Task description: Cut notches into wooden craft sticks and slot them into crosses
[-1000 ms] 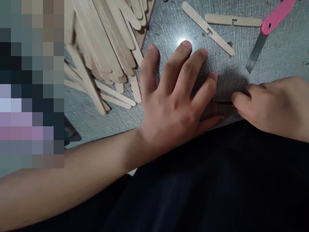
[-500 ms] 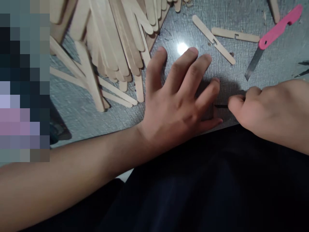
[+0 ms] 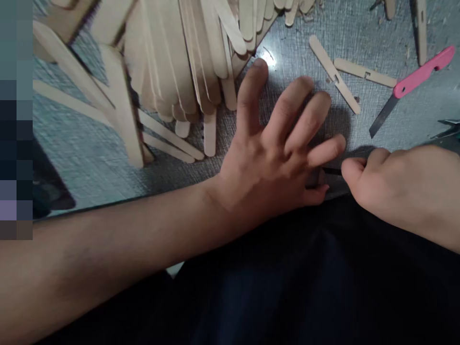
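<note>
My left hand (image 3: 276, 148) is palm down at the table's near edge, its fingers spread and bent. Between its thumb and index finger lies a shadowed gap, and whatever is under the palm is hidden. Just to the right, my right hand (image 3: 391, 182) is closed round a tool whose handle I cannot see. A thin dark blade (image 3: 332, 171) sticks out from it towards the left thumb and index finger. Beyond the hands lie two notched craft sticks, one slanting (image 3: 328, 64) and one flatter (image 3: 381, 78). A pink folding knife (image 3: 419, 76) lies unfolded beside them.
A large pile of craft sticks (image 3: 161, 57) covers the table's left and back. Pointed dark metal tips (image 3: 449, 129) show at the right edge. Further sticks (image 3: 421, 33) lie at the back right. Dark cloth (image 3: 269, 287) fills the space below the table edge.
The view has shifted, so the things on the right appear lower. Both hands keep nearly the same places relative to each other. The left index finger looks straighter.
</note>
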`<action>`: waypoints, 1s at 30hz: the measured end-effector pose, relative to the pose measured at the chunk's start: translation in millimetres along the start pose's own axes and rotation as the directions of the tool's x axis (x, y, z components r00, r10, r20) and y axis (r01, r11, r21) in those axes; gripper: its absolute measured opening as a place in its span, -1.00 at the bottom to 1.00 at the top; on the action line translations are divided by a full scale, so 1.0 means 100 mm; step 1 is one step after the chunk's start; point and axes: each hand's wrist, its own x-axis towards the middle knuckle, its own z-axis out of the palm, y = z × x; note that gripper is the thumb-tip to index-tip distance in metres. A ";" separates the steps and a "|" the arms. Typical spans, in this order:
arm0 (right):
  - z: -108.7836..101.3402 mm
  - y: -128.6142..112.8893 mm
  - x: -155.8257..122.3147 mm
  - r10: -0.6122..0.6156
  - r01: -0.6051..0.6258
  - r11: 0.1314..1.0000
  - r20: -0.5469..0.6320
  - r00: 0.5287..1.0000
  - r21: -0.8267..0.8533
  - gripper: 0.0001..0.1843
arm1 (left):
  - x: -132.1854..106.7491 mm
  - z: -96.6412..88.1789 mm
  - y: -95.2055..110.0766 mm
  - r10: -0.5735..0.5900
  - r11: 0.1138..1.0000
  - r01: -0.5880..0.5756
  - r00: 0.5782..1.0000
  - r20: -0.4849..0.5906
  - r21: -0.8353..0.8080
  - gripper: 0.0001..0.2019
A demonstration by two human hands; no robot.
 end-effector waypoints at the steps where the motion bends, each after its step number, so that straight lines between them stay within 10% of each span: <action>1: 0.03 0.01 -0.01 -0.061 0.059 0.997 -0.025 0.998 -0.053 -0.61 | 0.00 0.01 0.00 0.010 1.000 -0.010 1.000 -0.027 0.011 -0.43; 7: 0.06 0.04 -0.01 -0.145 0.139 0.984 -0.047 0.988 -0.115 -0.58 | 0.03 -0.05 0.01 0.014 0.998 -0.016 0.999 0.036 0.061 -0.51; 13: -0.04 -0.01 0.12 -0.046 0.064 0.995 0.221 0.974 -0.076 -0.50 | -0.01 0.06 0.02 -0.009 0.996 0.017 0.996 -0.088 0.093 -0.53; 24: 0.34 0.11 0.02 -0.152 0.122 0.982 -0.225 0.962 -0.143 -0.64 | -0.10 0.00 -0.10 -0.001 0.998 0.003 0.999 0.032 -0.065 -0.36; 30: 0.67 0.15 0.01 -0.084 0.097 0.995 -0.275 0.958 0.033 -0.67 | -0.07 -0.11 -0.15 0.126 0.990 -0.127 0.992 0.011 0.066 -0.30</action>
